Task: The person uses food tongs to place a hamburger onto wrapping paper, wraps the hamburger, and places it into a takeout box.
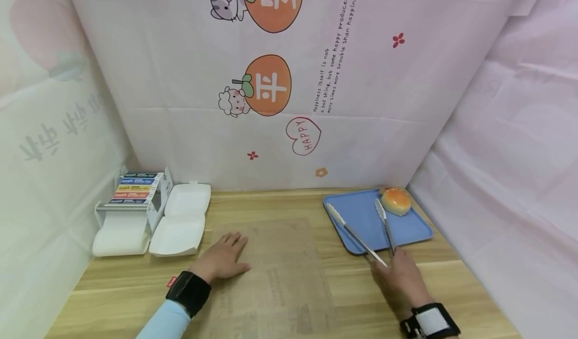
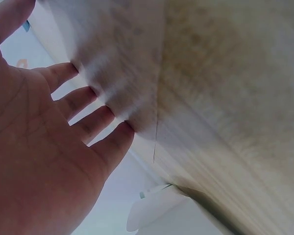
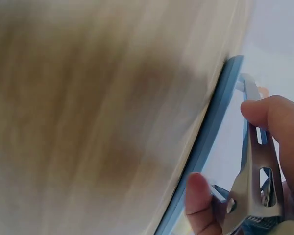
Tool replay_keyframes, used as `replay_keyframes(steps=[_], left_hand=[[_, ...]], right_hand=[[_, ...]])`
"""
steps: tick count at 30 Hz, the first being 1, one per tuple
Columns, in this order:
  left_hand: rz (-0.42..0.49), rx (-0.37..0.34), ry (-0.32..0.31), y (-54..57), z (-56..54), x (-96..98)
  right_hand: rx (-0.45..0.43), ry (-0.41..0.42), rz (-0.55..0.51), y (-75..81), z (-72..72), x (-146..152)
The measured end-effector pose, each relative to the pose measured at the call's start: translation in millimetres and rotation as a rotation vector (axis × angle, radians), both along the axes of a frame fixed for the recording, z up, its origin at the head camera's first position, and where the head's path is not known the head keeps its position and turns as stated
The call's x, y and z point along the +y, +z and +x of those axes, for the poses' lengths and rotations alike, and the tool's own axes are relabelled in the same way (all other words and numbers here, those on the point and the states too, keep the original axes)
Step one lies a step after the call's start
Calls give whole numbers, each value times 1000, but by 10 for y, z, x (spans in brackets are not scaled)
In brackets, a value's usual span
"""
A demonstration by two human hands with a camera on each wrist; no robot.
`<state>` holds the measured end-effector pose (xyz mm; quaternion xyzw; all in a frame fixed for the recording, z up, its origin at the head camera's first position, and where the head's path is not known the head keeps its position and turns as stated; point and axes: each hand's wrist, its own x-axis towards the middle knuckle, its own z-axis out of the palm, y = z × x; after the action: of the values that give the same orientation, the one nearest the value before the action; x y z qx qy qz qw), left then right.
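My right hand (image 1: 402, 276) grips metal tongs (image 3: 257, 171) by their hinged end, thumb and fingers around the arms. The arms of the tongs spread wide over a blue tray (image 1: 356, 211), pointing toward its far side. A round golden-brown bread bun (image 1: 396, 201) sits in the tray's far right part, just right of the right-hand tong tip. My left hand (image 1: 221, 259) lies with fingers spread at the left edge of a thin brownish sheet (image 1: 280, 259) on the table. In the left wrist view its fingertips (image 2: 125, 129) touch the surface.
At the back left stands a white dispenser (image 1: 155, 201) with coloured label strips and a white roll (image 1: 122, 233). Beside it lies an opened white clamshell box (image 1: 178, 233). Printed cloth (image 1: 361, 143) walls the wooden table (image 1: 113, 294) at the back and both sides.
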<state>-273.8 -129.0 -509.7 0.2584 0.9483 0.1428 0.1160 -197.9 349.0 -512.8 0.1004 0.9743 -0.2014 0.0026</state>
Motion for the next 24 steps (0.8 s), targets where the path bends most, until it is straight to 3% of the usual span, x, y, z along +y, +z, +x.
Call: replay_keyframes(steps=[6, 11, 16, 24], left_hand=[[9, -2, 6, -33, 0, -1], [11, 0, 12, -45, -5, -10], [16, -4, 18, -42, -4, -12], [20, -6, 15, -43, 1, -11]], right_hand=[[93, 34, 10, 58, 17, 70], [120, 48, -6, 202, 25, 154], [130, 18, -1, 355, 28, 312], [219, -11, 82, 449, -37, 686]])
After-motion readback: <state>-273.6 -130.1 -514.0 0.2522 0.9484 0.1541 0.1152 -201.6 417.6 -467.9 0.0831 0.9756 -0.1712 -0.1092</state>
